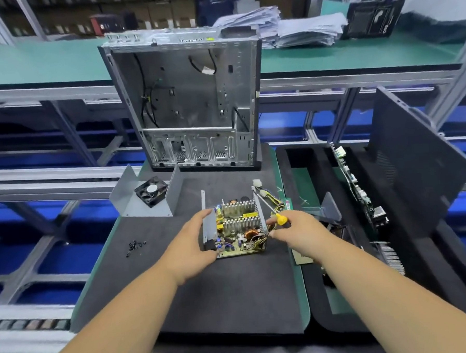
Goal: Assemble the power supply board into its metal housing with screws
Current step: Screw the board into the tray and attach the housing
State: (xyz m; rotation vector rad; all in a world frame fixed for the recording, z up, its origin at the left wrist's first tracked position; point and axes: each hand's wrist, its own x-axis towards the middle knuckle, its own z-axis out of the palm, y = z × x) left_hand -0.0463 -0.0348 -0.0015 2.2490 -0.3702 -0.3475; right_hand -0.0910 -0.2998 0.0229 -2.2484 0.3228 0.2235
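The power supply board [238, 228], crowded with finned heat sinks, a copper coil and small capacitors, sits inside its grey metal housing [208, 226] on the dark mat [233, 297] covering the tabletop [304, 302]. The left hand [192, 243] clasps the housing's left wall, thumb on the near corner and fingers over the top edge. The right hand [294, 231] is closed around the yellow handle of a screwdriver [275, 214], whose shaft slants up and away over the housing's right wall. A bundle of yellow wires [278, 203] trails off the board's far right corner. To the left, a small heap of dark screws [134, 246] lies loose on the mat. Farther back left, a bent grey cover [125, 201] holds a black fan [151, 191]. Behind everything, an open computer case [187, 97] stands upright.
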